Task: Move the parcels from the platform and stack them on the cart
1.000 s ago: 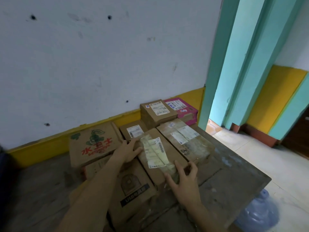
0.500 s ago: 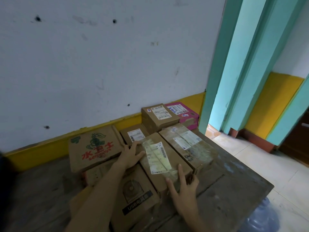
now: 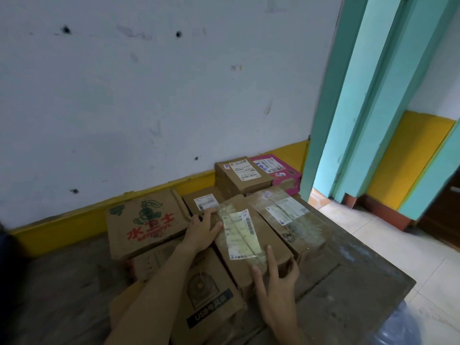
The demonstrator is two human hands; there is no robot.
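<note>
I'm looking at a big white wall (image 3: 149, 95) with a yellow strip along its foot, and under it the dark wooden platform (image 3: 348, 295) where the parcels sit in a cluster. Biggest is the flat carton with green and red print (image 3: 144, 220), tilted against the wall side on the left. In front of it lies the USB fan box (image 3: 211, 300), partly under my left forearm. Dead centre is the long cardboard parcel (image 3: 249, 235) with a yellowed taped label, lying on the platform, its left side over the fan box and touching the tape-wrapped parcel (image 3: 293, 220) on its right. Behind those, a brown labelled box (image 3: 239, 175) with a pink box (image 3: 283, 173) just beside it, and a small labelled box (image 3: 201, 201) at the far left end. My left hand (image 3: 202, 230) grips the long parcel's far left corner, fingers over the end, thumb on top. My right hand (image 3: 276, 285) grips the near end, index finger straight along the top, other fingers wrapped round the corner.
</note>
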